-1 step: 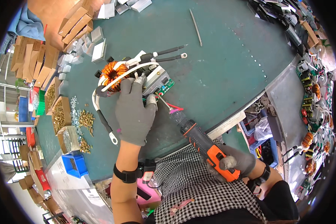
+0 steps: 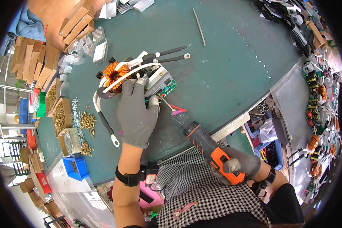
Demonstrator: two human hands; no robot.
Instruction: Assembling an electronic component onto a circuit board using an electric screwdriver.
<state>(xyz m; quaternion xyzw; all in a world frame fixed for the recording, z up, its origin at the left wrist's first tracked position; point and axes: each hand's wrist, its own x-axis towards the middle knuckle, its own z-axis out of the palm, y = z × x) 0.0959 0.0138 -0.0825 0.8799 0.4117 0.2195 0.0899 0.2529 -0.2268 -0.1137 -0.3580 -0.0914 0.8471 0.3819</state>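
A green circuit board [image 2: 171, 88] with a silver heat sink [image 2: 160, 81] rests on the table. Its copper-wound coil [image 2: 115, 75] sits at the left, and thick white cables [image 2: 131, 75] with black-sleeved ends and ring lugs run off it. My left hand [image 2: 137, 114], in a grey glove, grips the near side of this assembly, thumb at the board's edge; its fingertips are partly hidden. In my gloved right hand [image 2: 242, 164] is an orange-and-black electric screwdriver [image 2: 201, 139]. Its bit slants up to the board's near edge, beside my left thumb; the exact contact point cannot be made out.
Brass screws [image 2: 88, 123] lie in heaps at the left, near an open carton of screws [image 2: 59, 118] and a blue bin [image 2: 75, 168]. Silver heat sinks [image 2: 100, 52] stand at the far left. A metal rod [image 2: 199, 27] lies far off. More coil-bearing boards [image 2: 316, 114] crowd the right.
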